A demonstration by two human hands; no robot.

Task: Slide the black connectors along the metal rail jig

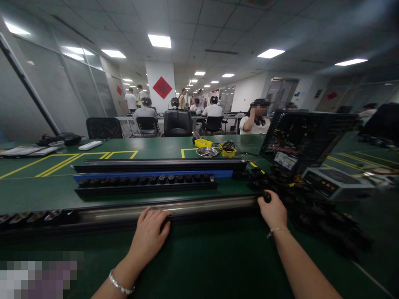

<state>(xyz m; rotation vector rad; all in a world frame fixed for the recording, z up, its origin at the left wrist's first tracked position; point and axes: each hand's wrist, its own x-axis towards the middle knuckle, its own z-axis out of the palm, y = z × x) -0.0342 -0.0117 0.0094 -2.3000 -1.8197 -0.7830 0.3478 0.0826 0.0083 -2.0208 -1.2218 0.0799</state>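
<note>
Nearby, computer case [293, 139], rails [156, 166]; left hand [149, 232] spread on channel [215, 205], right hand [274, 211] pinching (apparently) black part [267, 197]

From my end I see an office-like workshop: green workbench [215, 253] near, open computer case [288, 137] right, people [213, 110] seated far, glass partitions [40, 79] left.

Counter [215, 257]: green, yellow-taped. At left fingers [153, 213]: one long black channel [215, 205]. Beyond them: second, loaded channel [146, 191]; blue strip [225, 173]; metal dish [207, 152]; yellow bin [203, 143]. Right of right fingers [263, 202]: loose black parts [327, 226]; silver power unit [346, 178]; open computer case [296, 139].
</note>
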